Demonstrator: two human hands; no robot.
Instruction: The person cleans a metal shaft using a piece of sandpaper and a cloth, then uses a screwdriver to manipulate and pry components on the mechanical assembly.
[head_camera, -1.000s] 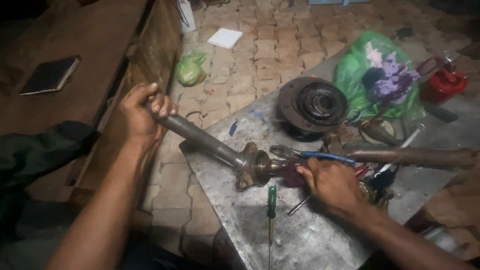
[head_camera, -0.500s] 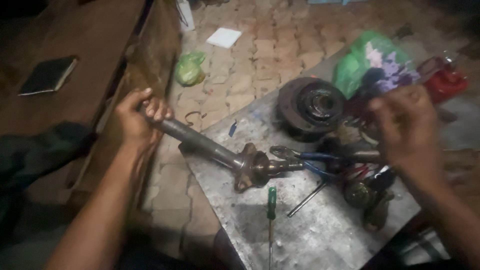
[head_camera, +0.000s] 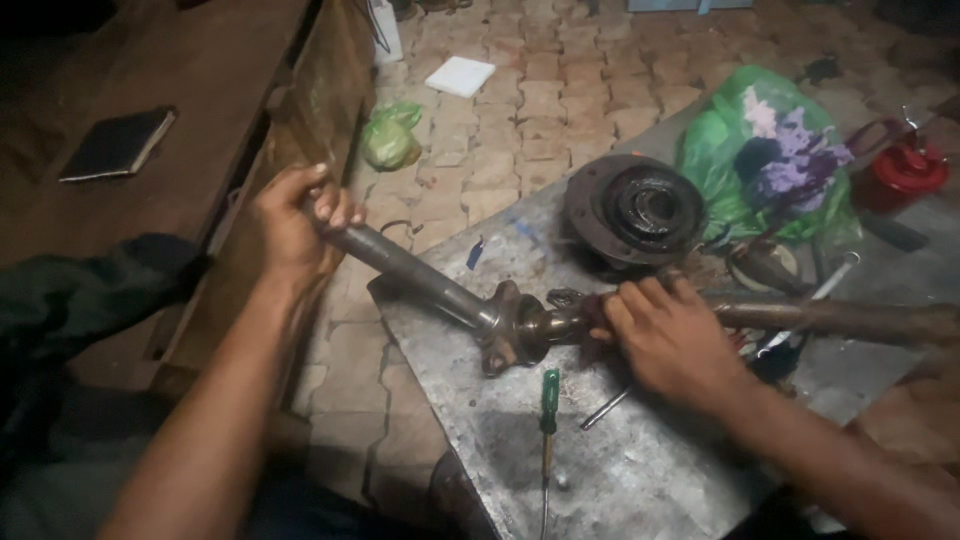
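A greasy metal drive shaft (head_camera: 420, 275) lies across the near-left corner of a steel plate table (head_camera: 640, 470) — its flanged joint (head_camera: 510, 327) resting on the metal. The left hand (head_camera: 290, 225) wraps its fingers around the shaft's far-left end; the right hand (head_camera: 670, 335) closes over the joint's right side. A green-handled screwdriver (head_camera: 548, 405) lies just near — a dark round hub (head_camera: 635, 210) sits farther back.

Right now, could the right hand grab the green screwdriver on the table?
Probably yes. The green screwdriver lies uncovered on the metal table, just beside the right hand. But that hand is gripping the shaft, so it would have to let go.
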